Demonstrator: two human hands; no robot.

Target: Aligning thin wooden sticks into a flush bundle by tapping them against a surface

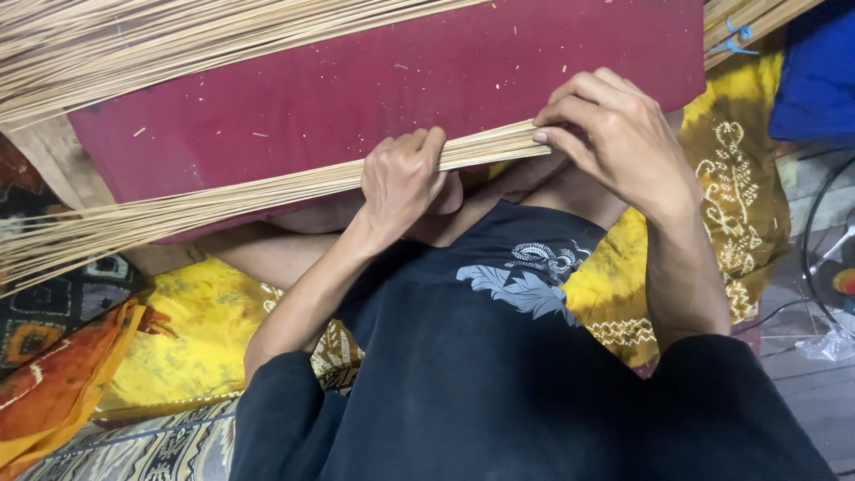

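Note:
A bundle of thin pale sticks lies across the near edge of a dark red cushion on my lap, fanning out toward the left. My left hand is closed around the bundle near its middle. My right hand pinches the bundle's right end with curled fingertips. Both hands are close together above my black shirt.
A larger heap of the same sticks crosses the top left, and more sticks with a blue tie sit at the top right. Yellow patterned cloth lies under me, a blue cloth at the right, orange fabric at the lower left.

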